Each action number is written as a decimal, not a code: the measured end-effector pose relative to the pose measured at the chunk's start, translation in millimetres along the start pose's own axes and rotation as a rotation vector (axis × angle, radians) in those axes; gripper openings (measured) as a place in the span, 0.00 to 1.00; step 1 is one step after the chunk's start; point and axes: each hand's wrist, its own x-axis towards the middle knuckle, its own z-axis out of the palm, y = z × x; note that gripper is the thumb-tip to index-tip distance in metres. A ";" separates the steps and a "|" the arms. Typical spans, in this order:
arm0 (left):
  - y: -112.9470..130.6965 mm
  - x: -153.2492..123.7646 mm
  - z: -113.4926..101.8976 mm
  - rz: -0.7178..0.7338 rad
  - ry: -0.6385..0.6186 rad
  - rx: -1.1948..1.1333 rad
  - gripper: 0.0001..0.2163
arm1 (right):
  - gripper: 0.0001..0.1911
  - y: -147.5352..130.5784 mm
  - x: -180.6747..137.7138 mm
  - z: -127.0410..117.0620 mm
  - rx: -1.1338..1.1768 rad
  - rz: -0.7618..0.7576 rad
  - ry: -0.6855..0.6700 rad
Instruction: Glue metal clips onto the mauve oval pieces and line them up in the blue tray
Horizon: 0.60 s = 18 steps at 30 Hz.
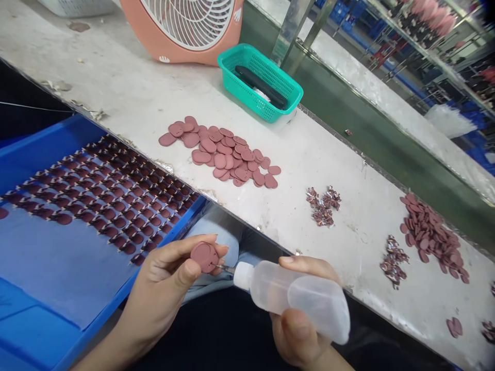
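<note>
Between the thumb and fingers of my left hand (164, 278) is a flat, oval, dusty-red piece (201, 255) with small holes near its edge. My right hand (299, 319) grips a translucent squeeze bottle (274, 288) with a white cap, tilted so that its thin metal nozzle (228, 269) points left. The nozzle's tip meets the red piece near a hole; whether liquid comes out is too small to tell. On the bench beyond my hands lies a loose pile of similar red pieces (222, 149). Small shiny metal-and-red parts (324, 205) sit in a cluster to its right.
Left of my lap, a blue tray (193, 214) holds rows of red pieces with small fittings on a blue sheet (50, 268). A green basket (247, 95) with a black object and an orange fan (228, 38) stand at the back. Another red pile (433, 237) lies right.
</note>
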 end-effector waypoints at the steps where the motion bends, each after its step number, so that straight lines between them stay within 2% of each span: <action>1: -0.5 0.1 -0.1 -0.001 -0.002 -0.001 0.12 | 0.17 0.2 -0.3 -0.2 -0.011 -0.007 0.006; 8: -2.0 -0.1 -2.7 -0.027 -0.009 0.001 0.12 | 0.25 0.2 -0.3 -8.1 -0.080 0.049 -0.062; 12: -0.5 -0.1 -1.3 -0.019 -0.006 0.001 0.12 | 0.23 0.6 1.2 -6.8 -0.111 0.044 -0.025; 15: 0.4 -1.1 -0.8 -0.012 -0.017 0.008 0.11 | 0.22 2.8 -0.6 -3.4 -0.038 0.046 -0.008; 18: -0.3 -2.2 -2.5 -0.016 -0.023 0.010 0.11 | 0.23 7.0 -7.2 -3.2 -0.028 0.074 -0.048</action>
